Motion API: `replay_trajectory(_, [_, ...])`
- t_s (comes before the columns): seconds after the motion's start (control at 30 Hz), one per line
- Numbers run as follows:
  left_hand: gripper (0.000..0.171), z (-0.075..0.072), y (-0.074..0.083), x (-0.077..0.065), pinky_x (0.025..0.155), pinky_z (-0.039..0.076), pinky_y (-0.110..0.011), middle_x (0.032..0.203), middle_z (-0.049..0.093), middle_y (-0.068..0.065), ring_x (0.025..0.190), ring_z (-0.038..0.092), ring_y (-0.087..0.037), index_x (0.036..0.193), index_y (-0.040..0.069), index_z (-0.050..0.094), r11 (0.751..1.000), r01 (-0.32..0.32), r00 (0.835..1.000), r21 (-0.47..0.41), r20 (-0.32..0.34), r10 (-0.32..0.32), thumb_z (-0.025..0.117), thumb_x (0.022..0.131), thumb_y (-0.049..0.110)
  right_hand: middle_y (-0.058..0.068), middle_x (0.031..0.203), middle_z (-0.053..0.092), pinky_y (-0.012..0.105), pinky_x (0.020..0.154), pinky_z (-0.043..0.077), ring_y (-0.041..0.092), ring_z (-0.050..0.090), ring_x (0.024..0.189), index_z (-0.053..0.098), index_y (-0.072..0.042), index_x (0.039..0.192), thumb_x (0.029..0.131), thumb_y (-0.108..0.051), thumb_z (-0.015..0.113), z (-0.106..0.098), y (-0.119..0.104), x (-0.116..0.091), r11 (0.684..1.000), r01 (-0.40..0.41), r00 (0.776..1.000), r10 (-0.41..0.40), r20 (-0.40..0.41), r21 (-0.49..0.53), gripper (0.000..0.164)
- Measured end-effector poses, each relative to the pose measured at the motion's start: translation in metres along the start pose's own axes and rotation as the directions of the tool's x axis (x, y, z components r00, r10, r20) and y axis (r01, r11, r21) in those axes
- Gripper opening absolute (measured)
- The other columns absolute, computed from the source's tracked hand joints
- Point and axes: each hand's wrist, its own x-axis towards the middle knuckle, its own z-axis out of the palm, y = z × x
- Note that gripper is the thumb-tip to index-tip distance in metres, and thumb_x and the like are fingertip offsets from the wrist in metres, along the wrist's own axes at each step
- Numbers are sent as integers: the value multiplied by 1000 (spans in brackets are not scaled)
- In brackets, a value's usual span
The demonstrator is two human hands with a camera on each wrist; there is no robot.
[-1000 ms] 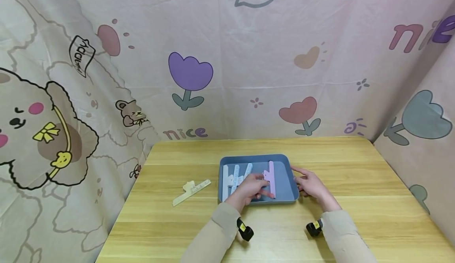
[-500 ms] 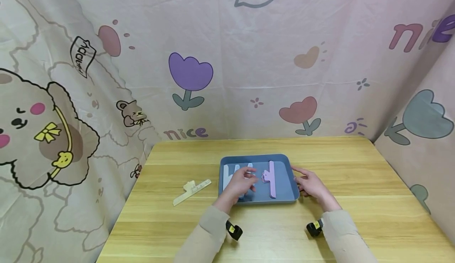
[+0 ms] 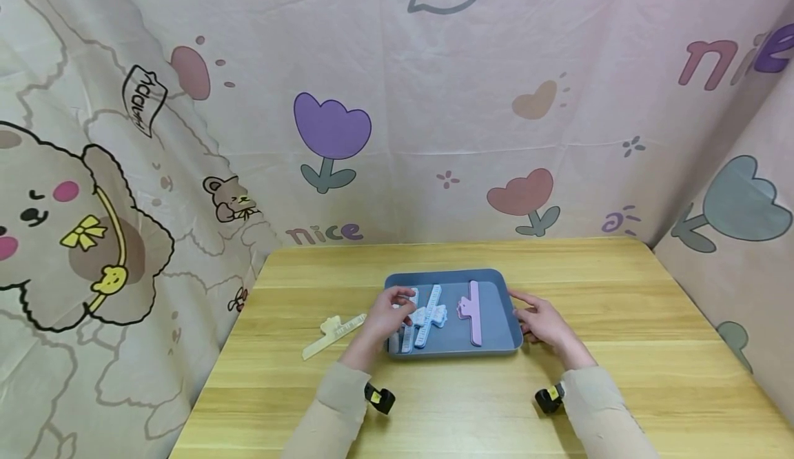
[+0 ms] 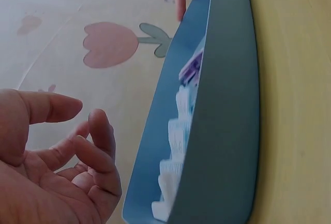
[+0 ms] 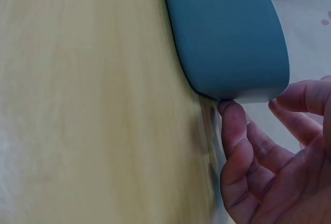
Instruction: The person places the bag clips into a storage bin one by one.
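My left hand (image 3: 387,313) hovers over the left end of a blue-grey tray (image 3: 496,307), its fingers loosely bent and nothing between them in the left wrist view. Under it lies a white long clip (image 3: 393,343), mostly hidden. Beside that are two pale blue long clips with ruler marks, one partly covered (image 3: 406,340) and one slanted (image 3: 429,321). A purple long clip (image 3: 475,315) lies apart to their right. My right hand (image 3: 544,321) touches the tray's right end; in the right wrist view, fingertips (image 5: 231,109) meet its outer wall.
A cream long clip (image 3: 335,335) with ruler marks lies on the wooden table (image 3: 471,411), left of the tray. Behind the table hangs a patterned cloth (image 3: 422,121), and more cloth hangs at both sides.
My left hand has left the purple clip and moved left across the tray, uncovering the slanted blue clip. My right hand stays at the tray's right end.
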Motion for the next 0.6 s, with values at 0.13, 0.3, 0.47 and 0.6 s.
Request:
replay_trajectory(0.13, [30,-6,-5,1,45,39,-26,89,55,-9,64,60,-25,112,1,55,1000,9,1000,2,-5,-9,58,84,8,14,69,56,29,42,39,18,47,52,36,-14,140,92,-8,46,0,0,0,1000,5,1000,-5,-3,-7,50])
replay_trajectory(0.3, [31,-12,-14,3,51,44,-30,90,54,-10,64,59,-25,114,-1,54,999,42,999,-18,-31,-42,57,84,6,12,65,52,27,42,37,17,44,50,36,-14,140,92,-8,45,1,0,-1,1000,9,1000,-9,2,6,49])
replay_trajectory(0.47, [31,-18,-18,3,46,39,-25,89,55,-11,63,57,-24,114,-1,55,997,75,994,-36,-72,-77,57,84,6,10,65,50,27,42,36,17,42,50,35,-13,140,92,-8,45,0,1,-1,1000,12,1000,-12,8,4,49])
replay_trajectory(0.6, [31,-19,-19,2,45,38,-23,88,54,-11,65,58,-27,113,-1,55,995,92,992,-47,-85,-95,57,83,6,9,62,49,27,42,36,17,42,49,35,-14,140,92,-9,45,0,2,-1,1000,14,1000,-14,6,1,49])
